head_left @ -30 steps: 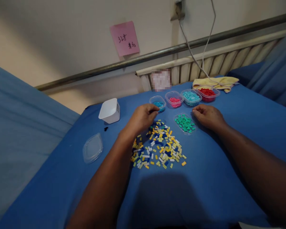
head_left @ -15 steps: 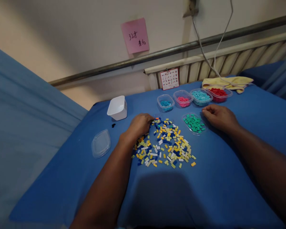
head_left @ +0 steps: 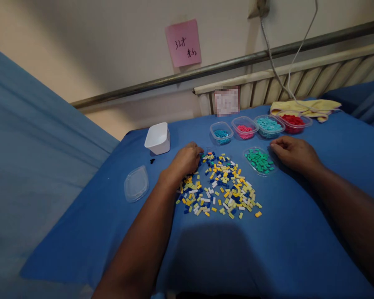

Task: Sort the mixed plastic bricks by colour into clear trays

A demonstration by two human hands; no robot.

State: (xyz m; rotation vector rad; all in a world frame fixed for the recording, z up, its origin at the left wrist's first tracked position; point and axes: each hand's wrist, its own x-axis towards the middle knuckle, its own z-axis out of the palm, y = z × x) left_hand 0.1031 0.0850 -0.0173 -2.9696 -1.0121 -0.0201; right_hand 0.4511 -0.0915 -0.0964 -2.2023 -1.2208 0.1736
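Note:
A spread pile of small building bricks (head_left: 227, 182), mostly yellow, pale yellow, white and dark blue, lies on the blue cloth. At its upper left edge is my left hand (head_left: 188, 158), palm down, an index finger stretched out over the bricks. The other fingers are partly hidden, and I see no brick held in them. My right hand (head_left: 294, 153) rests on the cloth just right of a shallow clear lid (head_left: 272, 171) of green bricks (head_left: 258, 160). Its fingers are curled, thumb against index finger; anything between them is too small to make out.
Clear tubs hold blue bricks (head_left: 221, 133), pink bricks (head_left: 244, 132), light blue bricks (head_left: 268, 124) and red bricks (head_left: 293, 120) along the back. A white tub (head_left: 158, 139), a clear lid (head_left: 136, 184) and a small black item (head_left: 152, 160) lie left. A yellow cloth (head_left: 308, 107) lies behind.
The view has shifted slightly, so everything appears a little further right. My left index finger has lifted and straightened slightly at the pile's edge. My right hand stays beside the green bricks.

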